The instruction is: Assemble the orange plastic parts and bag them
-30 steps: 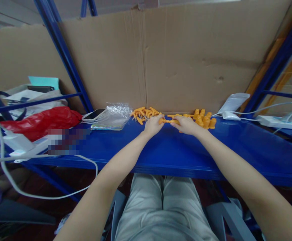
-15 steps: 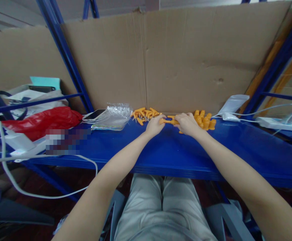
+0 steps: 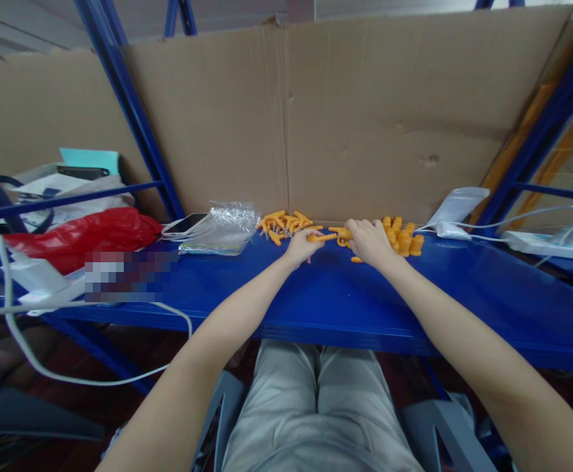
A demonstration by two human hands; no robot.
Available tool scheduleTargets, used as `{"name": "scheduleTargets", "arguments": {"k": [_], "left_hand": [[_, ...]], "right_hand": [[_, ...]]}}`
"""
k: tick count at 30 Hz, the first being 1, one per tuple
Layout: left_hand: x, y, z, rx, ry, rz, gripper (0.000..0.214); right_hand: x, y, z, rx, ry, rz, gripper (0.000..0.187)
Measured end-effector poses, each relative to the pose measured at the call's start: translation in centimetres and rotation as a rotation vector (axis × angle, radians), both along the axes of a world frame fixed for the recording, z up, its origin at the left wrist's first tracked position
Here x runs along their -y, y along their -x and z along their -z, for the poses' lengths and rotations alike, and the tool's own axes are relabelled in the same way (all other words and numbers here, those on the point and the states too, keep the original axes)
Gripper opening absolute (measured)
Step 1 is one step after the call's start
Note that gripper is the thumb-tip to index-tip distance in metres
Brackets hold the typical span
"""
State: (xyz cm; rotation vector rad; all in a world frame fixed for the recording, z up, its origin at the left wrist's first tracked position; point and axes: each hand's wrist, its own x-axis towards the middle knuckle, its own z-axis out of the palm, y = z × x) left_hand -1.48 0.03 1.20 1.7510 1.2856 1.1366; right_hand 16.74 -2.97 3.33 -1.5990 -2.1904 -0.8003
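Note:
My left hand [image 3: 300,248] is closed on a slim orange plastic piece [image 3: 324,237], which sticks out to the right from between thumb and fingers. Just right of its tip, my right hand [image 3: 369,241] has its fingers curled over another orange plastic piece [image 3: 343,235] with a ring-like end; the fingers hide much of it. Behind my left hand lies a pile of slim orange parts [image 3: 284,223] with small silvery chain- or spring-like bits. Thicker orange blocks [image 3: 403,237] stand grouped beside my right hand. A small orange bit [image 3: 356,259] lies below its fingers.
Everything rests on a blue metal shelf [image 3: 335,301] backed by a cardboard wall [image 3: 365,118]. Clear plastic packaging [image 3: 227,229], a phone [image 3: 192,223] and a red bag [image 3: 90,239] are on the left. A white cable [image 3: 70,379] loops over the front edge. White bag and power strip lie right.
The slim piece in my left hand and the piece under my right fingers now show apart, where they looked joined in one line before. My right hand has shifted slightly.

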Motion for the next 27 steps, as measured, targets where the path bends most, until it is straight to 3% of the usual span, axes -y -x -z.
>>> {"name": "scheduleTargets", "arguments": {"k": [5, 13, 20, 27], "left_hand": [[0.0, 0.1, 0.0, 0.022, -0.012, -0.024, 0.024], [0.3, 0.4, -0.9, -0.006, 0.034, -0.052, 0.028], [-0.5, 0.4, -0.2, 0.016, 0.002, -0.023, 0.031], [-0.3, 0.4, -0.4, 0.014, -0.003, -0.037, 0.029]], "right_hand": [[-0.1, -1.1, -0.2, -0.054, -0.050, 0.010, 0.026], [-0.5, -3.7, -1.7, -0.283, 0.047, 0.150, 0.025], [0.4, -8.2, -4.3, -0.601, 0.090, 0.448, 0.033], [0.8, -11.6, -4.5, -0.722, 0.168, 0.766, 0.049]]}}
